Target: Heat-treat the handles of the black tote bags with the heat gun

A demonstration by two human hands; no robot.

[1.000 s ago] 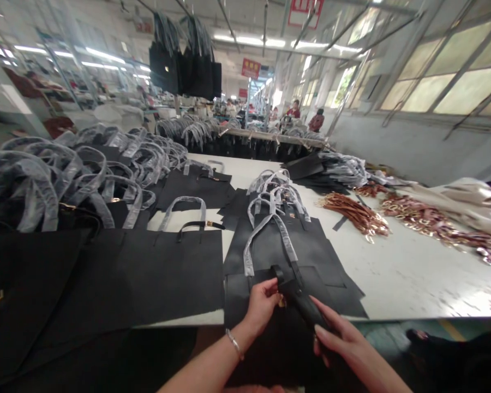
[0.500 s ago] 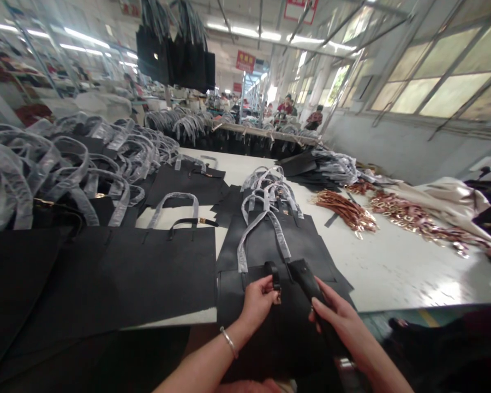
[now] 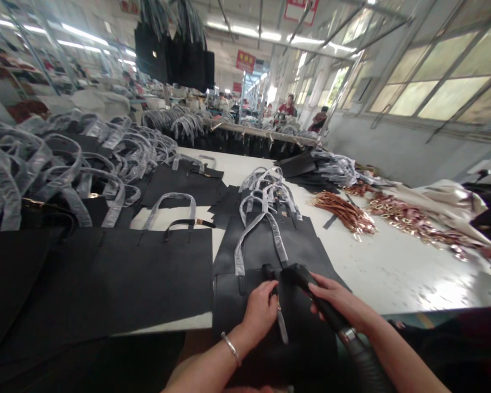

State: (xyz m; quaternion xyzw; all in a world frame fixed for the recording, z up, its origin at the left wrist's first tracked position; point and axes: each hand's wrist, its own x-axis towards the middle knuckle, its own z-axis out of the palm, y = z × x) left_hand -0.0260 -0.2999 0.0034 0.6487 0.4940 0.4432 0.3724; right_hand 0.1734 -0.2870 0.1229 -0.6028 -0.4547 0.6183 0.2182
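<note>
L hand (image 3: 261, 308) pinches blk strap (image 3: 269, 269) atop blk bag (image 3: 234, 305), strap pointing roughly fwd; R hand (image 3: 340, 300), wrapped round blk nozzle tool (image 3: 330, 315), has its tip just R of strap.

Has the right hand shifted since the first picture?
Yes. The right hand has moved forward, farther over the table, judged against the orange-brown strap bundle lying there.
</note>
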